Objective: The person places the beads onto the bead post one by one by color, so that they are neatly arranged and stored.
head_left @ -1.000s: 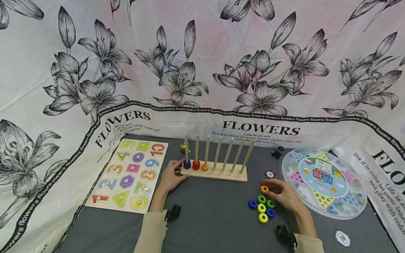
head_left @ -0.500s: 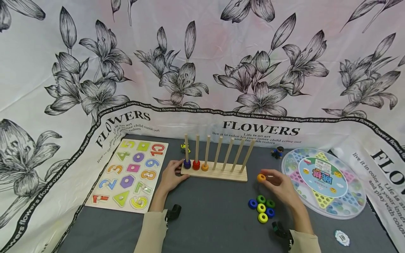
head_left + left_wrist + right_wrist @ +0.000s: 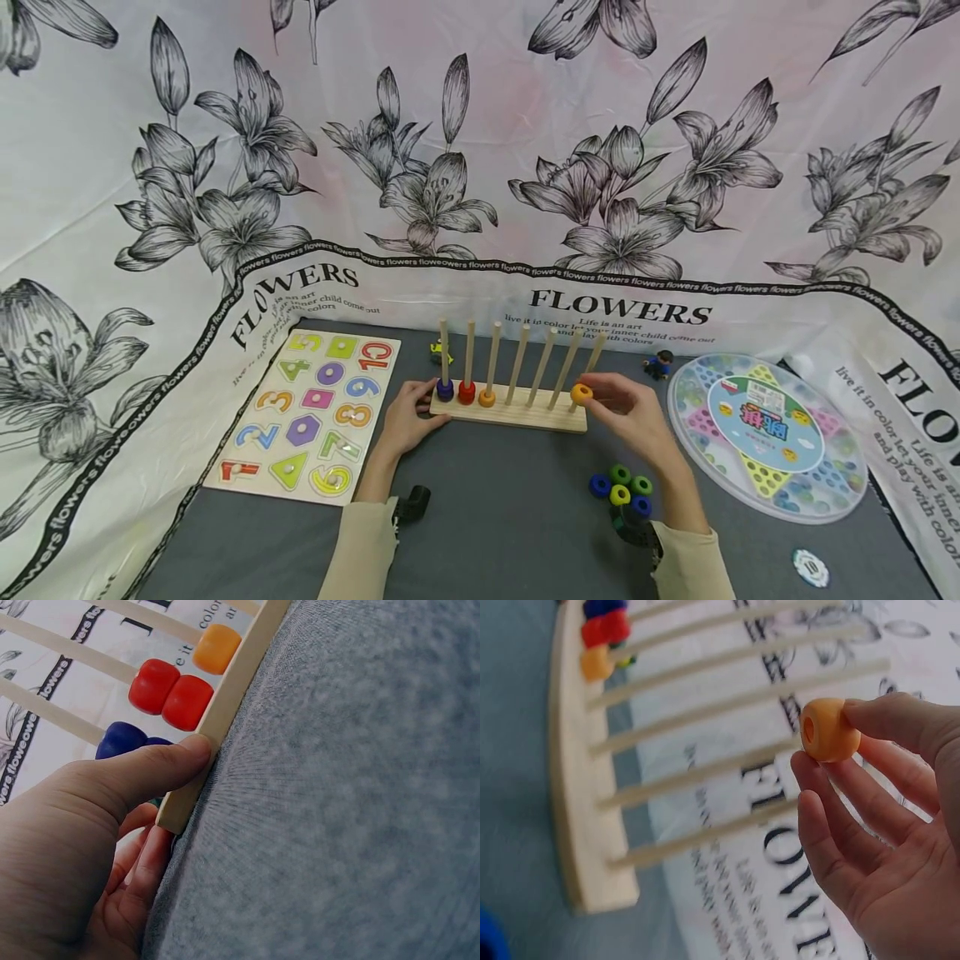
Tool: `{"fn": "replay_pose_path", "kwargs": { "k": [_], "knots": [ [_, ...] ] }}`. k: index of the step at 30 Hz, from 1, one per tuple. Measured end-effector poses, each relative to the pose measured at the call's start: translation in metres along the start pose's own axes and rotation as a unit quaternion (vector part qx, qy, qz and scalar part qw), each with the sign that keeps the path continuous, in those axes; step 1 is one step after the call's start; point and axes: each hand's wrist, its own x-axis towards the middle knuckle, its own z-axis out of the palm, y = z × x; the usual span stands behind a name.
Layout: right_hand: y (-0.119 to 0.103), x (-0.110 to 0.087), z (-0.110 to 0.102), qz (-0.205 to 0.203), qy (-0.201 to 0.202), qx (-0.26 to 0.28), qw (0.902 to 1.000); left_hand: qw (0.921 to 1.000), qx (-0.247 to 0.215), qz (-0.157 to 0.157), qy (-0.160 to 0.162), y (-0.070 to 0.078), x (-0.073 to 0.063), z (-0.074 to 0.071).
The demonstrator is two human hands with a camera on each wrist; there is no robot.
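A wooden peg rack (image 3: 551, 419) with several upright pegs stands mid-table. Its left end is gripped by my left hand (image 3: 408, 423), thumb on the front edge (image 3: 187, 776). Blue beads (image 3: 446, 392) sit on the leftmost peg, two red beads (image 3: 187, 703) on the second, and one orange bead (image 3: 217, 649) on the third. My right hand (image 3: 628, 415) pinches another orange bead (image 3: 832, 731) between thumb and fingers, in front of the rack's right end. In the right wrist view the bead is near the upper parts of the pegs, on none of them.
Loose green, blue and yellow beads (image 3: 619, 494) lie below my right hand, partly hidden by the wrist camera. A number puzzle board (image 3: 303, 417) lies left, a round game board (image 3: 765, 433) right. Small figures (image 3: 659, 364) and a poker chip (image 3: 812, 567) are also there.
My right hand has picked the orange bead up from the loose group and carried it left and away to the rack's right end. The left hand keeps its grip on the rack.
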Motion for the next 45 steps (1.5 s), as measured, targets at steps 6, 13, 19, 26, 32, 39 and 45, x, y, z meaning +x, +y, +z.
{"fn": "replay_pose_path", "kwargs": {
  "k": [6,13,19,26,32,39,45],
  "knots": [
    [-0.026,0.021,0.015,-0.055,0.007,0.025,0.9982,1.0,-0.003,-0.004,0.0,0.0,0.0,0.0],
    [-0.055,0.043,0.032,-0.099,0.006,0.045,0.9941,1.0,-0.002,-0.006,0.001,0.0,-0.001,0.0],
    [-0.077,0.061,0.053,-0.104,0.046,0.052,0.9922,1.0,-0.005,0.003,0.004,0.0,0.001,0.0],
    [-0.091,0.071,0.079,-0.119,0.145,0.01,0.9822,1.0,0.001,-0.007,-0.001,0.001,0.001,0.001],
    [-0.096,0.078,0.093,-0.141,0.212,-0.052,0.9657,1.0,0.006,-0.004,0.006,0.0,0.001,0.002],
    [-0.099,0.081,0.099,-0.123,0.233,-0.1,0.9596,1.0,-0.004,0.0,0.003,0.002,0.003,0.0],
    [-0.104,0.082,0.104,-0.096,0.232,-0.138,0.9581,1.0,0.002,-0.001,0.004,0.002,0.001,0.0]
  ]
}}
